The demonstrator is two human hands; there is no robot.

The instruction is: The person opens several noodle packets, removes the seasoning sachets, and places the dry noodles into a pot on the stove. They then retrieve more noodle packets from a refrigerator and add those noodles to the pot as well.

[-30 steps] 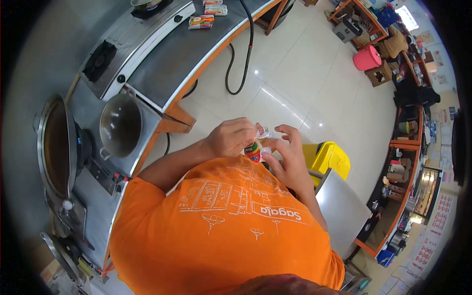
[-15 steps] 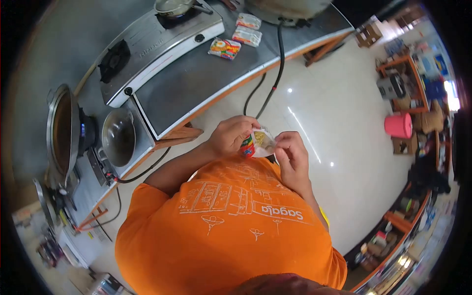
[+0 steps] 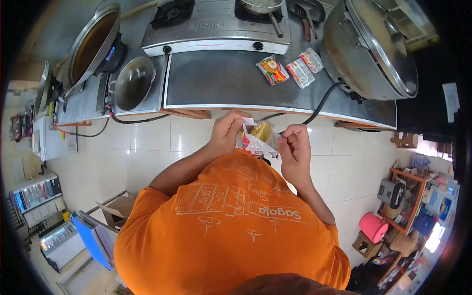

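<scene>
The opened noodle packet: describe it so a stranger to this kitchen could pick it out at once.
Start at the long steel counter with the gas stove. Just in front of its edge, the left hand and right hand hold the noodle packet between them. Unlike the three sealed packets lying on the counter, it is torn open, showing yellow noodles.

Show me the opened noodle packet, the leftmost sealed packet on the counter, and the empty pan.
Opened noodle packet (image 3: 253,144): head view, on its red and white wrapper.
Leftmost sealed packet (image 3: 273,70): head view, middle of its printed face.
Empty pan (image 3: 132,82): head view, inside of its bowl.
</scene>
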